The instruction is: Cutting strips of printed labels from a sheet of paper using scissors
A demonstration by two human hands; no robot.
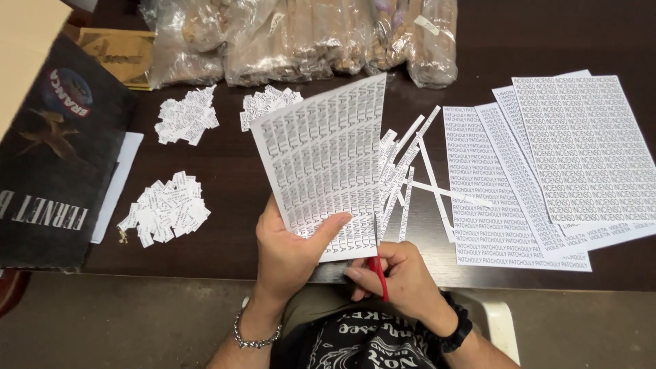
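Observation:
My left hand (290,254) grips the lower edge of a white sheet printed with rows of small labels (321,154), holding it tilted above the dark wooden table (225,171). My right hand (403,280) is closed on red-handled scissors (378,273) at the sheet's lower right corner. Several narrow strips (403,171) hang cut from the sheet's right side, fanning out over the table.
Three piles of small cut labels lie at left (167,208) (186,115) (265,104). Overlapping printed sheets (560,164) lie at right. Clear plastic bags of brown sticks (307,37) line the back. A dark box (55,157) sits at far left.

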